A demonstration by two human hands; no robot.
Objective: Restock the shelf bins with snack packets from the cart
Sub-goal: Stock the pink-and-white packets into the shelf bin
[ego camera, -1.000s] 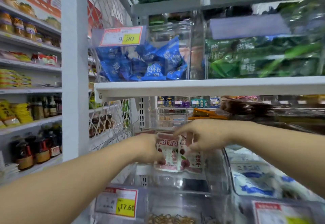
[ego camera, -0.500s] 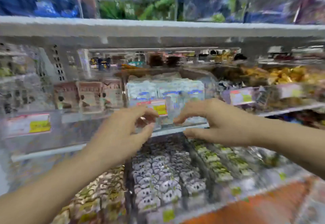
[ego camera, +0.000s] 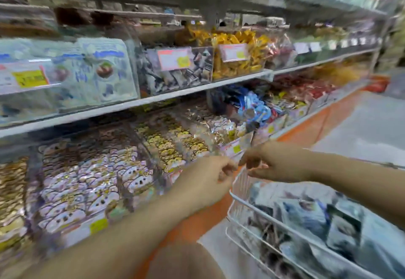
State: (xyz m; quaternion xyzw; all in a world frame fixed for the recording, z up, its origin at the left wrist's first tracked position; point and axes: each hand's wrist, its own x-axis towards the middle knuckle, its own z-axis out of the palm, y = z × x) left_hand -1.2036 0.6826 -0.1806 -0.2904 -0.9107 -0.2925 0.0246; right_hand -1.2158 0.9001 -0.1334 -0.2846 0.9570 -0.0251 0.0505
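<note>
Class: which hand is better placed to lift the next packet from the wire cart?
Probably right: the right hand is over the cart rim, nearest the packets; the left hand is outside it, shelf-side.

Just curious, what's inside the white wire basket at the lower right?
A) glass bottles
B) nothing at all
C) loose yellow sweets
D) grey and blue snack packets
D: behind the wires of the white wire basket lies a pile of grey and blue packets, with no bottles or yellow sweets among them.
</note>
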